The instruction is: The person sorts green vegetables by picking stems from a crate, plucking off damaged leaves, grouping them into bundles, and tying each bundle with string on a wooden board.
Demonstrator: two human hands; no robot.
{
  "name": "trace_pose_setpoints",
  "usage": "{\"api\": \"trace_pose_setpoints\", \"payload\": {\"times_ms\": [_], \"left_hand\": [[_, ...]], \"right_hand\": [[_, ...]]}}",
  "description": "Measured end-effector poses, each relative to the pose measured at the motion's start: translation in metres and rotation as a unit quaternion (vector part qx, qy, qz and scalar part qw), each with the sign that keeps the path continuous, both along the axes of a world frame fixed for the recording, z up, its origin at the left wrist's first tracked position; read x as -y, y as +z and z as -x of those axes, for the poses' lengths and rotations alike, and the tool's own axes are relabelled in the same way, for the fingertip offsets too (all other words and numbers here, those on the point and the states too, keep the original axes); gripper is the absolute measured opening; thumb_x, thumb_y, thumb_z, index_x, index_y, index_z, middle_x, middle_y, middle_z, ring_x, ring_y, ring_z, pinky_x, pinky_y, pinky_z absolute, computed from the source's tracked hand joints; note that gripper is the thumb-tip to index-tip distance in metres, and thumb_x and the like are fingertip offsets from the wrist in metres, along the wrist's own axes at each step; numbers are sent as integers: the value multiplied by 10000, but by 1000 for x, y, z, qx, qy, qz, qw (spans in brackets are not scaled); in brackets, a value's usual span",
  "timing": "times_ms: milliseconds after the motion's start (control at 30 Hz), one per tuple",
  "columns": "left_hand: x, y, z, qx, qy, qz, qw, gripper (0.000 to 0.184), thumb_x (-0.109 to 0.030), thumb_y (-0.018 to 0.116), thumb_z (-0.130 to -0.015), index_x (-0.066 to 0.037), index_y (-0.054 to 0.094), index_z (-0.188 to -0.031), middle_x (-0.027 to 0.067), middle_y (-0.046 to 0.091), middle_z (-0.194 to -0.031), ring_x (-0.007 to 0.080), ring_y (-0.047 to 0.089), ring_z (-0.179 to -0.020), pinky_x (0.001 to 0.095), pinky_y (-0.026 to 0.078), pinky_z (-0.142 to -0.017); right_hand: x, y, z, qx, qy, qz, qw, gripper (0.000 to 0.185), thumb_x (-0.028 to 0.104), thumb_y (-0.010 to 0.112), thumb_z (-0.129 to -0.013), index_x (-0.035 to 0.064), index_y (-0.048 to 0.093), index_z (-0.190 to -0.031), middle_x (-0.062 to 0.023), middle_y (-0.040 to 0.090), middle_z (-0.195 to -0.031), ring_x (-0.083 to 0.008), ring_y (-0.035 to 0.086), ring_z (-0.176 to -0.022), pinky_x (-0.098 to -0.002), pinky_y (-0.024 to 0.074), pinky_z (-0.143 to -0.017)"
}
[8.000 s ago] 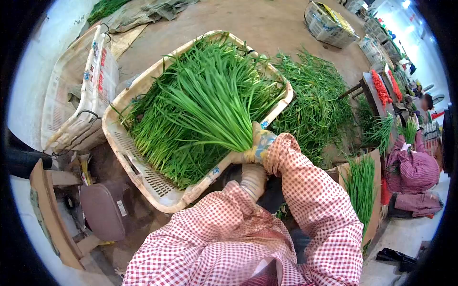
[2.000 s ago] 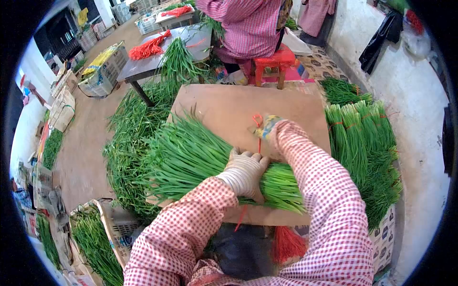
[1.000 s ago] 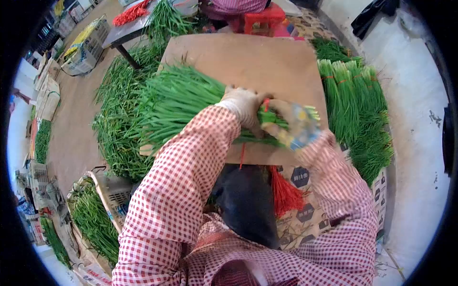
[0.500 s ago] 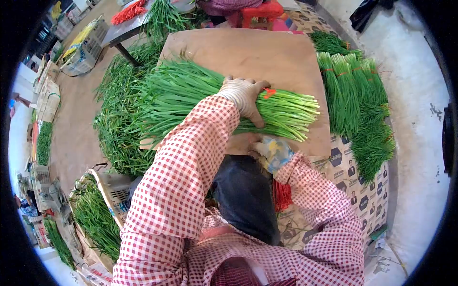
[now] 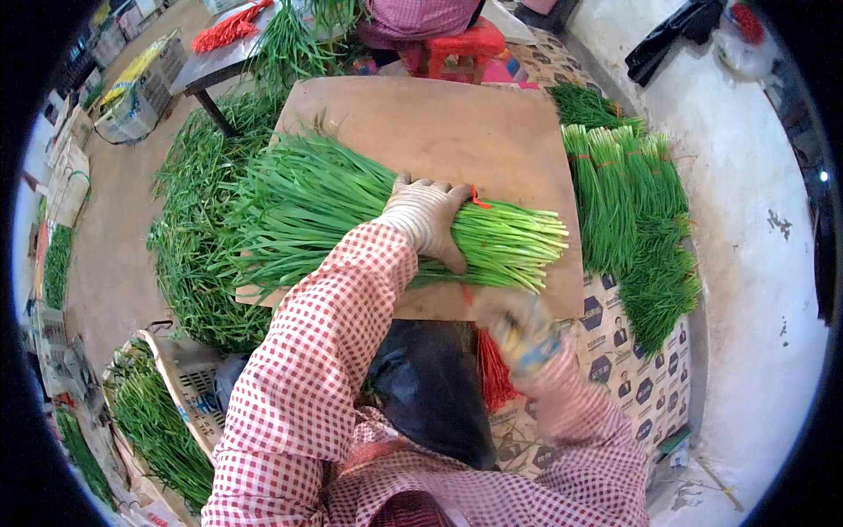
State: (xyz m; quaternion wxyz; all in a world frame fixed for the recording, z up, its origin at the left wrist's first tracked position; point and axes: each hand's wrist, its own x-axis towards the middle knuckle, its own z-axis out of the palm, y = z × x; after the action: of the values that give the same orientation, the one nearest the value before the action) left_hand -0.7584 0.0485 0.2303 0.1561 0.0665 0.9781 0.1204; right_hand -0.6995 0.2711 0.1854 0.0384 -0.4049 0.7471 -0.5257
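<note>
My left hand (image 5: 426, 220), in a pale striped glove, presses across the middle of a bundle of long green stalks (image 5: 514, 241) lying on the brown board (image 5: 439, 114). Its fingers are spread over the stalks, leaves to the left and pale cut ends to the right. An orange tie (image 5: 479, 198) shows on the bundle just beyond the fingertips. My right hand (image 5: 518, 329), gloved and smeared by motion, is at the board's near edge below the bundle. A bit of orange strand shows beside it; whether the fingers grip it is unclear. Red ties (image 5: 493, 373) hang below the board.
Tied green bundles (image 5: 628, 193) lie on printed sheeting to the right. Loose greens (image 5: 206, 220) cover the floor at the left, beside a crate (image 5: 180, 386) of greens. Behind stand a table (image 5: 215, 70) with red ties and a person (image 5: 421, 22) near a red stool (image 5: 465, 44).
Since two seconds ago, my right hand has come from beyond the bundle down to the near side, and the orange tie now lies on the stalks. My left hand has stayed on the bundle.
</note>
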Motion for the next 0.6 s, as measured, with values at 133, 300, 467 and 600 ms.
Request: {"api": "trace_pose_setpoints", "payload": {"times_ms": [133, 300, 467, 600], "left_hand": [[2, 3, -2, -7, -1, -23, 1000, 1114, -594, 825, -395, -61, 451, -1299, 138, 550, -1241, 300, 488, -1207, 499, 285, -1055], [5, -4, -1, -5, -5, -35, 999, 1082, -589, 824, -386, -55, 487, -1264, 129, 566, -1224, 289, 494, -1203, 495, 282, -1059], [5, -5, -6, -37, -4, -47, 998, 1079, -566, 829, -396, -64, 474, -1282, 125, 563, -1229, 285, 498, -1199, 525, 265, -1061], [6, -5, -10, -54, -5, -60, 997, 1087, -561, 832, -404, -82, 456, -1304, 129, 560, -1229, 284, 500, -1196, 558, 251, -1059]], "right_hand": [[33, 35, 65, 288, -134, -31, 948, 387, 160, 642, -865, 3, 533, -1201, -66, 601, -740, -137, 601, -614, -242, 479, -529], [46, 70, 87, 295, -145, -214, 920, 818, 106, 703, -783, -26, 212, -1423, -91, 608, -766, -127, 587, -560, -236, 468, -476], [77, 83, 115, 314, -152, -355, 867, 661, 71, 702, -775, -30, 373, -1339, -124, 646, -819, -170, 622, -598, -276, 493, -470], [85, 76, 122, 319, -182, -325, 872, 503, 28, 672, -789, -74, 461, -1234, -125, 633, -807, -175, 615, -615, -266, 495, -483]]}}
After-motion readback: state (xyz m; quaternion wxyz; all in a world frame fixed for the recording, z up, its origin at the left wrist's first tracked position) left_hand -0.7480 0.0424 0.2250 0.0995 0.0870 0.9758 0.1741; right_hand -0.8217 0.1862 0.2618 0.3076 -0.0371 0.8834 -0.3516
